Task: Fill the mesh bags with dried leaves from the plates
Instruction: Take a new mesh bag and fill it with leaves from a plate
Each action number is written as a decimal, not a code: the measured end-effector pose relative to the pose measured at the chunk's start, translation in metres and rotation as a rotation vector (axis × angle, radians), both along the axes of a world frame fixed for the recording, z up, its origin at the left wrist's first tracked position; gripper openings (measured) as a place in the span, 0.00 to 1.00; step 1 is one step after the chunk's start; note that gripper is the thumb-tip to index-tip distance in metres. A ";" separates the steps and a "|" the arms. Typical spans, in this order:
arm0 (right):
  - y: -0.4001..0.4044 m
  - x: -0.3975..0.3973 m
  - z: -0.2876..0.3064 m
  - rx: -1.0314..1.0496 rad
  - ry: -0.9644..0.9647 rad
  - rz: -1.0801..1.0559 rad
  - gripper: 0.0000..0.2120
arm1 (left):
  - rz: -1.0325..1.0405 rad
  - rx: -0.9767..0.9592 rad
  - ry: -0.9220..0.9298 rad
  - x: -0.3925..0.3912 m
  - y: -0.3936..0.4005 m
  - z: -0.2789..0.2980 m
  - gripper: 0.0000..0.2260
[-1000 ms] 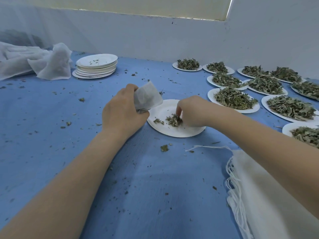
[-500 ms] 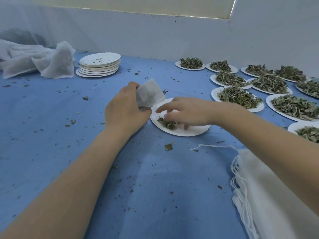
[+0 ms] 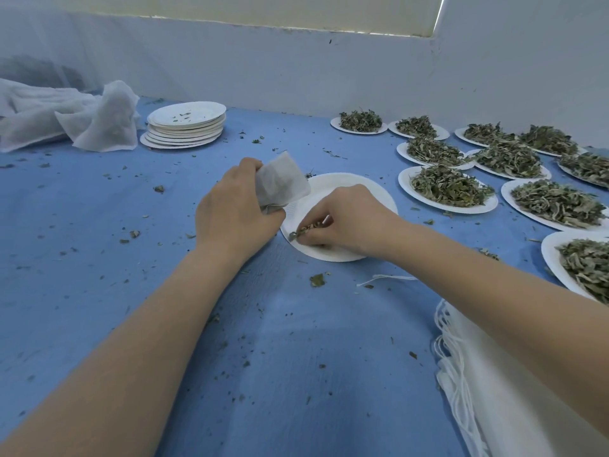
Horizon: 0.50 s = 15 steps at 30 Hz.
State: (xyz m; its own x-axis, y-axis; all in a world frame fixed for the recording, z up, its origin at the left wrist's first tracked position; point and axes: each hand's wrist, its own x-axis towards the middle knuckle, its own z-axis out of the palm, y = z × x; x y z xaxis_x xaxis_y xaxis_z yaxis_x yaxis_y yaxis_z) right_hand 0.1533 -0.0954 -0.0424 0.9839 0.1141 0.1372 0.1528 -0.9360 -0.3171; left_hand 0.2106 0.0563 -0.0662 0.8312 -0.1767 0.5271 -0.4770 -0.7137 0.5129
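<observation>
My left hand (image 3: 235, 212) grips a small white mesh bag (image 3: 281, 183) at the left rim of a white paper plate (image 3: 372, 196) in the middle of the blue table. On that plate my right hand (image 3: 342, 222) pinches a small clump of dried leaves (image 3: 304, 229) between curled fingers, just right of the bag. The rest of the plate's surface is nearly bare. Several plates heaped with dried leaves (image 3: 449, 188) lie to the right.
A stack of used paper plates (image 3: 186, 125) stands at the back left, beside crumpled white mesh cloth (image 3: 99, 122). A pile of white mesh bags with drawstrings (image 3: 487, 384) lies at the front right. Leaf crumbs litter the blue cloth (image 3: 99, 258).
My right hand swept across the plate with fingers out, then curled and gathered the loose leaves into a pinch at the plate's left side. The left hand kept holding the bag.
</observation>
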 end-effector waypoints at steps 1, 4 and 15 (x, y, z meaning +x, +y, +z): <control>-0.001 0.000 0.000 0.031 0.007 -0.010 0.07 | -0.002 0.001 -0.001 0.000 0.000 0.000 0.19; -0.008 0.005 0.002 0.162 0.059 -0.044 0.04 | -0.006 0.003 0.002 0.000 0.000 0.000 0.19; -0.025 0.019 0.050 0.329 -0.066 -0.038 0.02 | -0.034 0.023 -0.037 -0.001 -0.002 -0.001 0.19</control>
State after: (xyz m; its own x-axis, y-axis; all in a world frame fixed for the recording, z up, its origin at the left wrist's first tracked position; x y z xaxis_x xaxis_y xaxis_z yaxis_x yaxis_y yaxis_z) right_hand 0.1723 -0.1208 0.0078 0.9745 0.0164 0.2239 0.1498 -0.7905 -0.5938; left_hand 0.2101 0.0544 -0.0668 0.8042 -0.2174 0.5532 -0.5201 -0.7080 0.4778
